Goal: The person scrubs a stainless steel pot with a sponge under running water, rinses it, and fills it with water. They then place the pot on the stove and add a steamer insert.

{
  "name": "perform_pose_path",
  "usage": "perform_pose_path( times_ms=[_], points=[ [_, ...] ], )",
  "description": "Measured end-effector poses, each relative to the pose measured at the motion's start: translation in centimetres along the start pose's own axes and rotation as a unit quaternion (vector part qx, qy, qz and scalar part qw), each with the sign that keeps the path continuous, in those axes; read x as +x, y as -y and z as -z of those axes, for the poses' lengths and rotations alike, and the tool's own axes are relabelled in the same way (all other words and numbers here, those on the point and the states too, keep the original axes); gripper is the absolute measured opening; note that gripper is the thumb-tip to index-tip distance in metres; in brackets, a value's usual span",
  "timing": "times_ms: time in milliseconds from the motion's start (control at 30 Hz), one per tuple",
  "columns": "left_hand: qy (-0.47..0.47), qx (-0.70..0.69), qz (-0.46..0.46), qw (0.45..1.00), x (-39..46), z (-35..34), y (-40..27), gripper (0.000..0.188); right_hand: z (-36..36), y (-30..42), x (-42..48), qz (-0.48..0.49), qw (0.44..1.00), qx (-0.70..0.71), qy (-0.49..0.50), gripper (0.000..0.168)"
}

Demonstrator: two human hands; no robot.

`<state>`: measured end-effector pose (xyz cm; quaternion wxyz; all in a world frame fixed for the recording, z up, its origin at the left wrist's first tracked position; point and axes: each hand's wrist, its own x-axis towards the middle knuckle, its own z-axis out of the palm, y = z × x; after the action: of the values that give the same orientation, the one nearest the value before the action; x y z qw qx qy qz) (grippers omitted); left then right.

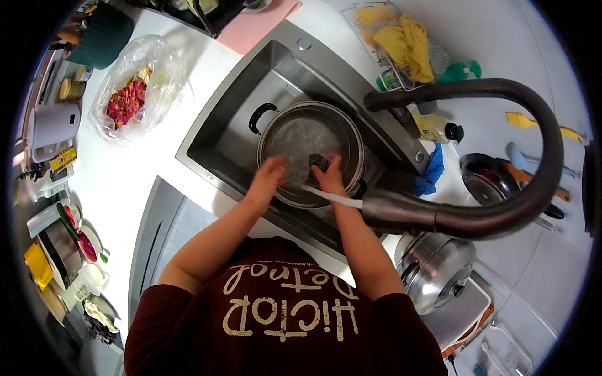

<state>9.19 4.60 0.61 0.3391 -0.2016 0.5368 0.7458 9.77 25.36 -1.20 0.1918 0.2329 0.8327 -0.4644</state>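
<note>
A round metal pot (305, 127) with black side handles sits in the stainless steel sink (240, 124). Water (336, 197) streams from the dark pull-down faucet (400, 211) into the pot, near my hands. Between the thumb and fingers of my right hand (331, 176) is a dark scouring pad (318, 162), held over the pot's inside. My left hand (269, 178), blurred, is at the pot's near left rim; its fingers are too unclear to tell whether they grip anything.
Left of the sink lies a clear plastic bag (141, 89) of dried red petals. A wire rack (376, 47) with yellow cloths, a soap bottle (435, 129) and a blue cloth (430, 171) border the right side. A lidded steel pot (437, 270) stands at lower right.
</note>
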Motion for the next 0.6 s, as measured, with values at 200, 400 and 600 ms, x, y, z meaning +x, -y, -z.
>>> perform_pose_path(
  times_ms=[200, 400, 600],
  points=[
    [-0.294, 0.36, -0.241, 0.852, 2.9, 3.7, -2.2, 0.045, 0.6, -0.8, 5.7, 0.032, 0.977, -0.207, 0.036, 0.056],
    [-0.139, 0.475, -0.006, 0.869, 4.9, 4.2, 0.2, 0.038, -2.3, -5.4, 7.0, 0.022, 0.882, -0.454, 0.125, 0.058],
    [-0.136, 0.446, -0.001, 0.885, 5.3, 3.6, 0.0, 0.032, -10.3, -6.0, 4.6, -0.065, 0.969, -0.127, 0.203, 0.053]
  ],
)
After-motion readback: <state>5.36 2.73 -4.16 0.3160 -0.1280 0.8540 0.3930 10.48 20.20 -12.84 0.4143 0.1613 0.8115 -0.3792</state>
